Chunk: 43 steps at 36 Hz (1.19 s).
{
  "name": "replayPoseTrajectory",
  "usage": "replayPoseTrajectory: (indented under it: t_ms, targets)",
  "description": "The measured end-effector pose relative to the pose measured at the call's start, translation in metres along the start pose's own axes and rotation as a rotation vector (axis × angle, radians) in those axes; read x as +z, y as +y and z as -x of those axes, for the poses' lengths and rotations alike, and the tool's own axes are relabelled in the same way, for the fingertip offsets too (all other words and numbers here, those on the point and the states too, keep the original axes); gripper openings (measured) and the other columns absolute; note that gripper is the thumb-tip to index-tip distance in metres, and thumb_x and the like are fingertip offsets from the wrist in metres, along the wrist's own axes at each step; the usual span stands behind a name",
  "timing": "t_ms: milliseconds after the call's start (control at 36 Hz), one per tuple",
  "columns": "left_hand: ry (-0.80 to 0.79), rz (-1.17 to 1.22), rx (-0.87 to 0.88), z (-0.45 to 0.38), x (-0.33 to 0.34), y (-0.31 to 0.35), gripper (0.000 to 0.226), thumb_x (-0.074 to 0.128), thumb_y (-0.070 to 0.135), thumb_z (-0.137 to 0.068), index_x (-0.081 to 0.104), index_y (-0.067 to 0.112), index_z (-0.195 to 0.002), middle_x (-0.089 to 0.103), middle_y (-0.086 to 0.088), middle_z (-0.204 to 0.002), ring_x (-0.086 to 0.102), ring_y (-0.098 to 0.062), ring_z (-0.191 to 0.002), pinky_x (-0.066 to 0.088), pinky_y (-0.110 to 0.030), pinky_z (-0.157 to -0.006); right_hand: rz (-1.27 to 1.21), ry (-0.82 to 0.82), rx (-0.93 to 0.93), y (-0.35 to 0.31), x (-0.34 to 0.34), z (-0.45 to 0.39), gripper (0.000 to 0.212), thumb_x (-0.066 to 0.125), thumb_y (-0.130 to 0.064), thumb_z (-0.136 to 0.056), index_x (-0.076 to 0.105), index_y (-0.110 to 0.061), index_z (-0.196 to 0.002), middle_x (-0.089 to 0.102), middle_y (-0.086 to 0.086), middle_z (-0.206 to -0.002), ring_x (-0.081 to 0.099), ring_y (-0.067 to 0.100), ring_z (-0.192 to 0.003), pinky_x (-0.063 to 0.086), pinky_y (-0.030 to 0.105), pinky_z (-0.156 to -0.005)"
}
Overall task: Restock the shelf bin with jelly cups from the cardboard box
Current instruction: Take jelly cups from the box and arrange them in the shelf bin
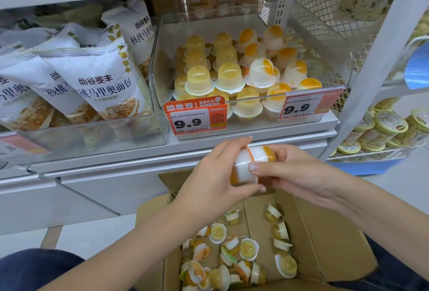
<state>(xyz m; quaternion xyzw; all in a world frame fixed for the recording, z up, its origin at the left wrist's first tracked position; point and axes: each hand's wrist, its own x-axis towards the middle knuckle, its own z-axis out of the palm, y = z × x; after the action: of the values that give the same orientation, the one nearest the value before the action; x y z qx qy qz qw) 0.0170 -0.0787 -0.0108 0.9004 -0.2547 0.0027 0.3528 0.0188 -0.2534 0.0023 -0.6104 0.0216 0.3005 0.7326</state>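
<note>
Your left hand (216,170) and right hand (292,172) together hold two jelly cups (250,163), fingers curled round them, above the cardboard box (325,232) and below the shelf bin (250,70). Risk: a cup could slip at handover, or topple the stacked cups. The bin's clear front wall and price tags (196,116) stand in the way; bread bags (92,77) sit beside it.

Left hand (217,174) and right hand (294,172) meet, fingers apparently curled, gripping.

Open-topped bin (160,63), cups (228,77) heaped inside
</note>
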Motion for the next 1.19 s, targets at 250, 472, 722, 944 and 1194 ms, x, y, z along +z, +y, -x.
replayPoseTrajectory:
  t_ms: [250, 472, 722, 944, 1194]
  targets:
    - [0.073, -0.009, 0.078, -0.002, 0.004, -0.007, 0.072, 0.075, 0.037, -0.071, 0.047, 0.023, -0.136, 0.053, 0.007, -0.127, 0.046, -0.003, -0.114, 0.037, -0.012, -0.093, -0.039, -0.016, 0.017, -0.008, 0.0, -0.004, 0.049, 0.079, -0.012, -0.073, 0.063, -0.003, -0.119, 0.069, 0.016, -0.103, 0.067, 0.024, -0.092, 0.056, 0.031, -0.074]
    - [-0.143, -0.135, -0.029, -0.015, -0.014, -0.008, 0.111, 0.075, 0.043, -0.075, -0.009, 0.039, -0.148, 0.001, 0.018, -0.156, 0.02, 0.002, -0.136, 0.028, -0.022, -0.111, 0.153, 0.195, -0.078, -0.036, -0.01, 0.015, 0.058, 0.085, -0.013, -0.059, 0.067, -0.013, -0.114, 0.072, 0.013, -0.105, 0.069, 0.024, -0.09, 0.059, 0.032, -0.076]
    - [-0.113, -0.359, -0.143, -0.036, -0.039, -0.03, 0.05, 0.063, 0.029, -0.087, 0.045, 0.026, -0.134, 0.052, 0.006, -0.131, 0.052, -0.013, -0.116, 0.048, -0.035, -0.093, 0.643, 0.695, -0.518, -0.135, -0.062, -0.004, 0.053, 0.089, -0.035, -0.054, 0.069, -0.031, -0.104, 0.067, 0.0, -0.104, 0.063, 0.014, -0.089, 0.054, 0.036, -0.086]
    - [-0.139, -0.403, -0.173, -0.041, -0.039, -0.042, 0.04, 0.06, 0.026, -0.088, 0.046, 0.026, -0.126, 0.056, 0.005, -0.124, 0.054, -0.015, -0.113, 0.05, -0.036, -0.088, 1.401, 0.6, -0.252, -0.189, -0.092, -0.075, 0.062, 0.083, -0.029, -0.069, 0.058, -0.024, -0.124, 0.058, 0.001, -0.123, 0.052, 0.016, -0.102, 0.04, 0.025, -0.083]
    - [-0.137, -0.366, -0.197, -0.047, -0.04, -0.046, 0.032, 0.056, 0.023, -0.089, 0.049, 0.026, -0.121, 0.059, 0.006, -0.117, 0.057, -0.015, -0.106, 0.05, -0.035, -0.086, 1.636, 0.453, -0.082, -0.194, -0.111, -0.111, 0.077, 0.086, -0.035, -0.062, 0.051, -0.021, -0.129, 0.056, 0.003, -0.125, 0.053, 0.022, -0.105, 0.04, 0.026, -0.08]
